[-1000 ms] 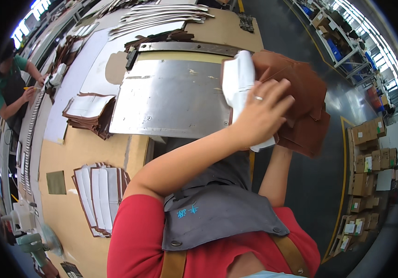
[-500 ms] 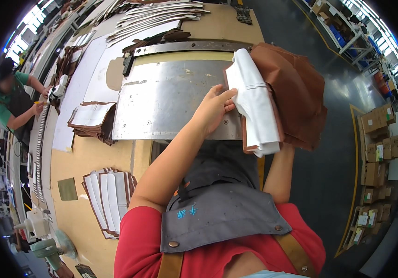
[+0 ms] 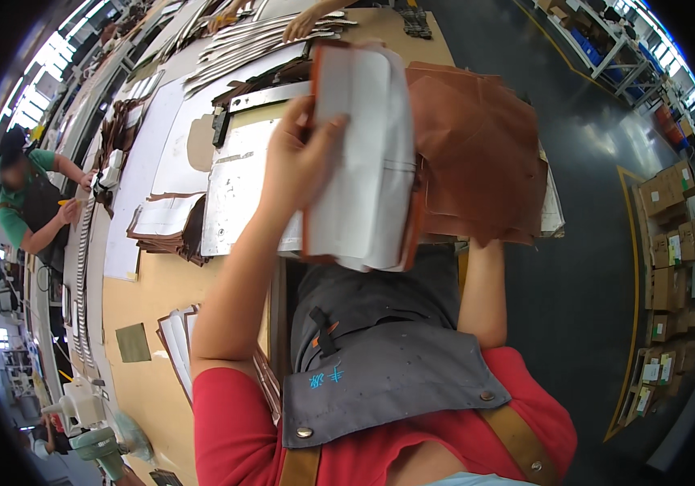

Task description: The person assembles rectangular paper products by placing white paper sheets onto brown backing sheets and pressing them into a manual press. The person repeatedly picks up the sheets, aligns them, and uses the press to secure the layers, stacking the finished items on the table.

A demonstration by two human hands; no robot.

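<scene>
My left hand (image 3: 303, 154) grips the left edge of a leather panel (image 3: 367, 162) with a white backing and brown borders. The thumb lies on the white face, and the other fingers are partly behind the edge. This panel stands raised over the metal plate (image 3: 238, 190) on the bench, its outline slightly blurred. Beside it on the right hangs a stack of large brown leather pieces (image 3: 481, 154). My right forearm (image 3: 485, 292) reaches up beneath these pieces, which hide my right hand and its fingers.
A stack of white-backed leather pieces (image 3: 165, 217) lies left of the plate; more panels (image 3: 176, 340) lie nearer me. Another person's hand (image 3: 307, 24) rests by long strips (image 3: 258, 44) at the far end. A co-worker (image 3: 36, 194) stands far left. Cardboard boxes (image 3: 667, 243) line the right.
My left hand has moved left with the white-backed panel, which now faces me more broadly, away from the brown pieces. Another person's hands have appeared at the far end.
</scene>
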